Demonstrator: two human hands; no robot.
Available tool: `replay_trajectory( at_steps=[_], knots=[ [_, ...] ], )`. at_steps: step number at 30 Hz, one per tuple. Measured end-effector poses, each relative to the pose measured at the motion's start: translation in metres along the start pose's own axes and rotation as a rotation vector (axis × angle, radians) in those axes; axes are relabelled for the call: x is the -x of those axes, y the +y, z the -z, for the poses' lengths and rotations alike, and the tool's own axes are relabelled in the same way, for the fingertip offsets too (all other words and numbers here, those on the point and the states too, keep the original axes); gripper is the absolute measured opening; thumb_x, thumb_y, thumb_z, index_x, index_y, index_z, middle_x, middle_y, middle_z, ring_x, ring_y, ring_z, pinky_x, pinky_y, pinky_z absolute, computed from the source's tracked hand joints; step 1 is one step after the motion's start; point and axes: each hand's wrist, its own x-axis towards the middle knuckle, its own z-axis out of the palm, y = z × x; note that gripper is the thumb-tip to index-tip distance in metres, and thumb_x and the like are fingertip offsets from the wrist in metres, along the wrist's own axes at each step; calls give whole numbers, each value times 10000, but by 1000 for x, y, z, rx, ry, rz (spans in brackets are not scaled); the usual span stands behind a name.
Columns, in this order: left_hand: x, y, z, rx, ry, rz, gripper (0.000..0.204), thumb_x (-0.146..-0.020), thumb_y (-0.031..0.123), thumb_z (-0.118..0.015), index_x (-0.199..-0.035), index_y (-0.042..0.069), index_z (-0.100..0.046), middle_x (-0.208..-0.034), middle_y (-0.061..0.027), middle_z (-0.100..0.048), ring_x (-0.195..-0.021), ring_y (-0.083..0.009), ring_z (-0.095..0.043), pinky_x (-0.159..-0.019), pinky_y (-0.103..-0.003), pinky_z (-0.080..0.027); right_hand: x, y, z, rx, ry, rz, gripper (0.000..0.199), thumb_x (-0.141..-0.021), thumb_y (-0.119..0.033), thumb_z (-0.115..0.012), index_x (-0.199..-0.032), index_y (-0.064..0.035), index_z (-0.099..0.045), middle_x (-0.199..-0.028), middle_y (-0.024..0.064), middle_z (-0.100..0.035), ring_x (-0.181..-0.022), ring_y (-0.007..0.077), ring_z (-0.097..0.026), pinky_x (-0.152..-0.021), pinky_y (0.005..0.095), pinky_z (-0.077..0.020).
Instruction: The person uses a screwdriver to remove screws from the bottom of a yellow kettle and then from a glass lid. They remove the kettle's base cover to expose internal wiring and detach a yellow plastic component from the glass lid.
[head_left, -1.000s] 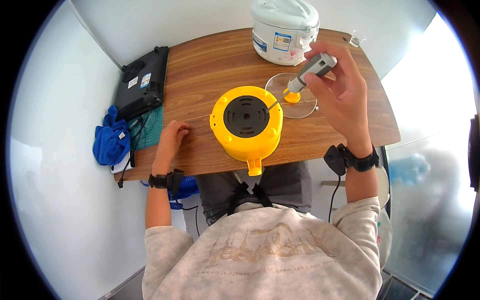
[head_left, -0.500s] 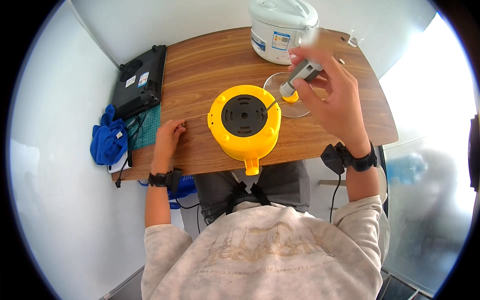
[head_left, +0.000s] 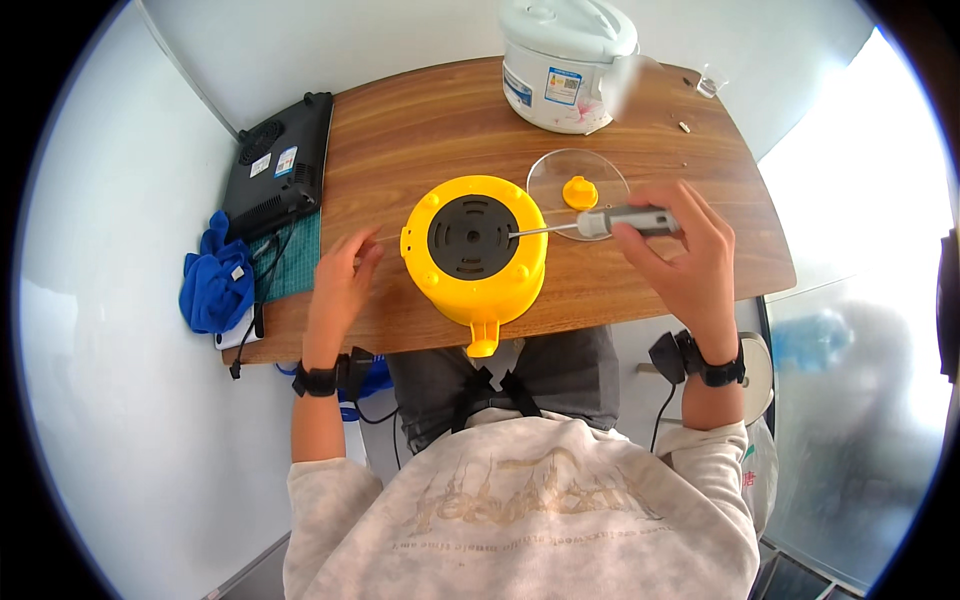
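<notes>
The right hand grips a screwdriver firmly, its tip on the upturned yellow pot. The left hand rests open and empty beside it; best to brace the pot and keep the shaft square.

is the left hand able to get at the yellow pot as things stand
Probably yes. The left hand rests flat on the table just beside the upturned yellow pot, with bare wood between them. The right hand holds a screwdriver over its far side.
</notes>
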Motion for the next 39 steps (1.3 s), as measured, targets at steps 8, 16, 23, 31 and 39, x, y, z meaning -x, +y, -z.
replay_trajectory(
  at_steps=[8, 16, 23, 31, 39],
  knots=[
    [6, 77, -19, 59, -11, -317, 642, -984, 457, -584, -1489, 80, -461, -1620, -170, -302, -1477, -360, -329, -1201, -424, -304, 29, 27, 0, -325, -38, -262, 214, -839, -19, -777, -980, -14, -616, -1025, 70, -738, -873, 121, -684, -794, 261, -582],
    [4, 80, -19, -102, -91, -353, 573, -959, 413, -594, -1479, 191, -504, -1629, -172, -277, -1469, -404, -322, -1192, -468, -318, 30, 44, -5, -554, -134, -320, 263, -846, 42, -700, -904, -31, -453, -1049, 150, -729, -956, 175, -717, -807, 275, -587],
    [5, 89, -12, 136, -111, -253, 598, -952, 382, -626, -1501, 213, -460, -1586, -177, -358, -1452, -414, -347, -1164, -477, -360, 50, 74, -38, -759, -91, -348, 251, -841, 75, -637, -923, -36, -427, -1146, 181, -665, -966, 215, -721, -780, 291, -616],
    [4, 93, -15, 48, 95, -362, 590, -939, 243, -683, -1491, 176, -487, -1441, -188, -528, -1305, -362, -530, -1072, -420, -451, 48, 72, -45, -783, -208, -402, 235, -858, 38, -631, -1027, -31, -482, -1178, 162, -654, -961, 182, -695, -795, 309, -587],
    [-8, 93, -1, -20, 480, -530, 551, -910, -64, -622, -1412, 161, -596, -1215, -160, -681, -959, -277, -701, -785, -335, -572, 46, 52, -36, -279, -470, -267, 408, -823, -3, -635, -1225, -34, -573, -971, 100, -681, -828, 178, -630, -864, 306, -509]
  ],
)
